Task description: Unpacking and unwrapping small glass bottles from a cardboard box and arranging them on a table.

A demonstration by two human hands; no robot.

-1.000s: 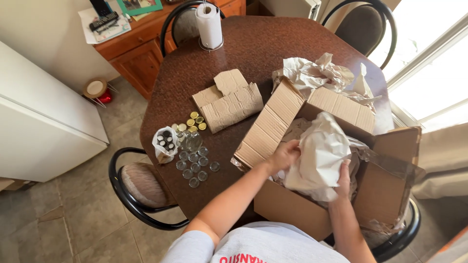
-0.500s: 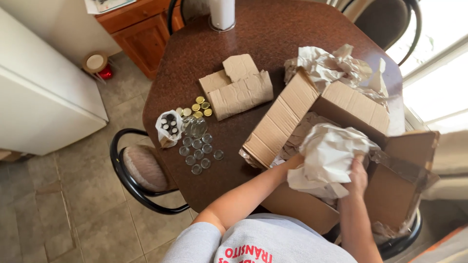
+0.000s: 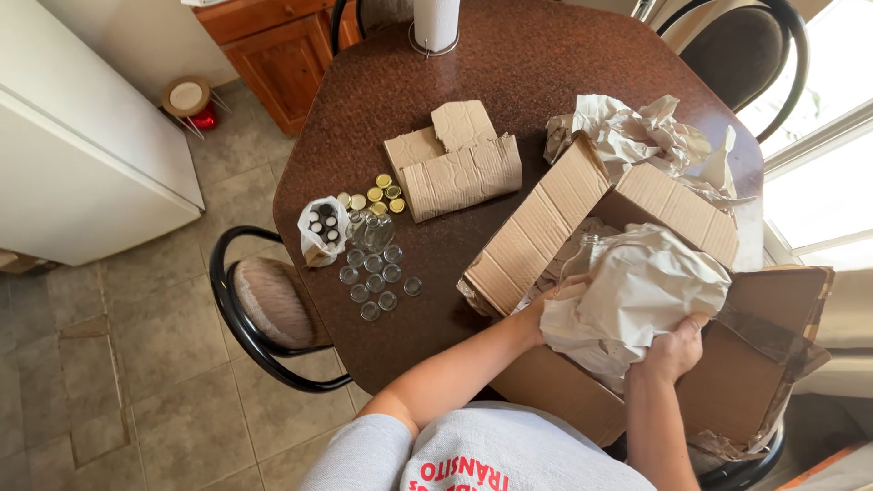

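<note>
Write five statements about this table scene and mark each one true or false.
1. Both hands grip crumpled packing paper over the open cardboard box. True: the left hand and right hand hold it.
2. The small glass jars stand inside the box. False: they stand on the table, left of the box.
3. Gold lids lie by the jars. True.
4. The paper towel roll lies on its side. False: it stands upright at the table's far edge.
5. Flat cardboard pieces lie on the floor. False: they lie on the table.
</note>
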